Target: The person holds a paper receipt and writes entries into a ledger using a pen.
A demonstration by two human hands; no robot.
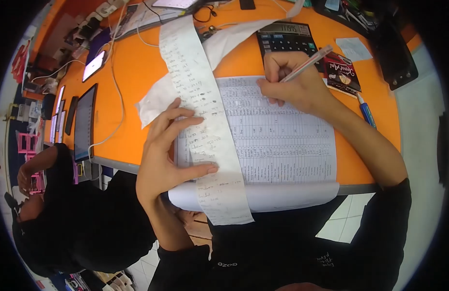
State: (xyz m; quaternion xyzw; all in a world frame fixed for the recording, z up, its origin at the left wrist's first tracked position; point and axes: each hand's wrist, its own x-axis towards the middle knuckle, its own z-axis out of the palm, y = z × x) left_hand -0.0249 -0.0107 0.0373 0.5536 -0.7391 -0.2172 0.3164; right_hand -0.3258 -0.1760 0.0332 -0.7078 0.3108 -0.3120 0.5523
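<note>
My right hand (299, 87) is closed around a pen (309, 63), with its lower edge resting on a printed table sheet (282, 140). Rows of small text and handwritten entries fill that sheet, whose near end curls over the desk edge. A long white paper strip (205, 97) with handwritten lines lies across the sheet's left part. Spread over this strip is my left hand (164, 150), fingers apart and pressing it down. Just beyond my right hand sits a black calculator (285, 36) with digits on its display.
A red-and-black packet (341, 72) and a blue marker (366, 112) lie at the right, near a dark case (391, 53). Leftward are a tablet (85, 121), a phone (94, 66) and white cables. Another person (84, 218) in black sits at my left.
</note>
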